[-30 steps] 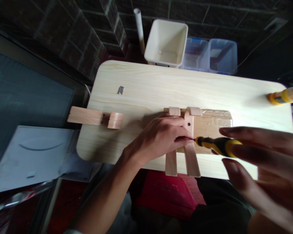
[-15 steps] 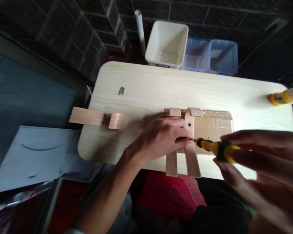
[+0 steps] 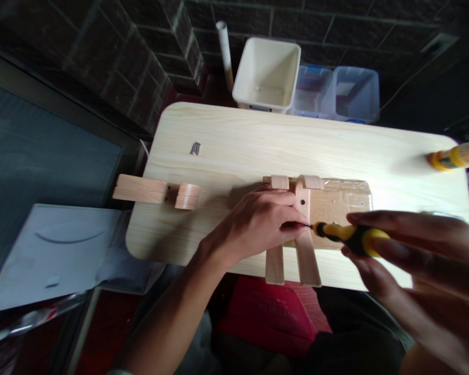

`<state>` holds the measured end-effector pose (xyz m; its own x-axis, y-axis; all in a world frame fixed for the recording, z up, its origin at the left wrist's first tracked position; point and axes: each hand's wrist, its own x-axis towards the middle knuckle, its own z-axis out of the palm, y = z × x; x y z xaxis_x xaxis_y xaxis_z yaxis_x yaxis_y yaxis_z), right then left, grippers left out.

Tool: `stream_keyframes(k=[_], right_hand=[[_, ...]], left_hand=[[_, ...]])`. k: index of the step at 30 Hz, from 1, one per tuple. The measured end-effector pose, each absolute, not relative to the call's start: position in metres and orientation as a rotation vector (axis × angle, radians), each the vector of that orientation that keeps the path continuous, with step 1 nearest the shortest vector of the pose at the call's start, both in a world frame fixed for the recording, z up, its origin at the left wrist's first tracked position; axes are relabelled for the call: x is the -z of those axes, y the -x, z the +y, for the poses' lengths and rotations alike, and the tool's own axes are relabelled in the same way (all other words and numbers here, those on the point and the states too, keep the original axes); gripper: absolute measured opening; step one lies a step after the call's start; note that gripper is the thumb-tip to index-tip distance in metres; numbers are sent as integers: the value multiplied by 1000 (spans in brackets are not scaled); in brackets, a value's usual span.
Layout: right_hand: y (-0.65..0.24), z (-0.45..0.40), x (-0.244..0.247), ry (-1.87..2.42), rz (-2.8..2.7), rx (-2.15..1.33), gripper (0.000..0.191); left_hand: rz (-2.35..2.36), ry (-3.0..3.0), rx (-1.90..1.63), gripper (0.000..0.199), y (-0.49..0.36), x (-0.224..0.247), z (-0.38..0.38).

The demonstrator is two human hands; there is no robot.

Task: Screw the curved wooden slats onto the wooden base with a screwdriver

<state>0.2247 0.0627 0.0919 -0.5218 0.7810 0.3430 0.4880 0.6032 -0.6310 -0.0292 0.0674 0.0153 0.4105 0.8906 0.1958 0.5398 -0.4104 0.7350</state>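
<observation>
My right hand (image 3: 414, 271) holds a yellow and black screwdriver (image 3: 346, 234) by its handle, the fingertips round the grip. The driver's tip points left at a small dark screw (image 3: 308, 225), mostly hidden by my left fingers. My left hand (image 3: 258, 216) lies across two curved wooden strips, its thumb and forefinger pinched together at the screw. The nearer strip (image 3: 308, 260) has a hooked top and a dark hole above the fingers. The other strip (image 3: 274, 265) is partly covered by my left hand. Both strips lie over a wooden board (image 3: 347, 195) with clear wrapping.
Several loose screws (image 3: 195, 148) lie at the table's upper left. Joined wooden hook pieces (image 3: 144, 188) overhang the left edge of the table (image 3: 226, 130). Another yellow-handled tool (image 3: 455, 156) stands at the right. A cream bin (image 3: 266, 73) and clear tubs (image 3: 355, 94) stand beyond the back edge.
Both hands stay in nearly the same place. The screwdriver handle has shifted slightly, and my right fingers have changed position a little around it. The whole view has moved slightly.
</observation>
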Motion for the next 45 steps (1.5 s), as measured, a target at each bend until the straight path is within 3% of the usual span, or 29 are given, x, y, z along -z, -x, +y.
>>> stream_keyframes(k=[5, 12, 20, 25, 30, 35, 45], right_hand=[[-216, 63, -94, 1041, -2218, -610, 36], [-216, 65, -102, 1008, -2301, -578, 52], [-177, 34, -102, 1348, -1783, -627, 19], [-178, 35, -101, 1276, -1831, -760, 26], [-181, 39, -101, 1353, -1828, -630, 30], [-206, 56, -98, 1041, -2204, -672, 34], [-225, 73, -84, 860, -2272, -738, 52]], left_hand=[[1204, -2093, -779, 10, 29, -15, 68], [1183, -2088, -809, 11, 30, -15, 68], [1203, -2072, -798, 10, 29, -18, 68], [1198, -2065, -791, 11, 29, -18, 68], [1185, -2052, -788, 12, 29, -17, 69], [1179, -2038, -804, 9, 29, -16, 69], [1153, -2026, -824, 11, 29, -15, 68]])
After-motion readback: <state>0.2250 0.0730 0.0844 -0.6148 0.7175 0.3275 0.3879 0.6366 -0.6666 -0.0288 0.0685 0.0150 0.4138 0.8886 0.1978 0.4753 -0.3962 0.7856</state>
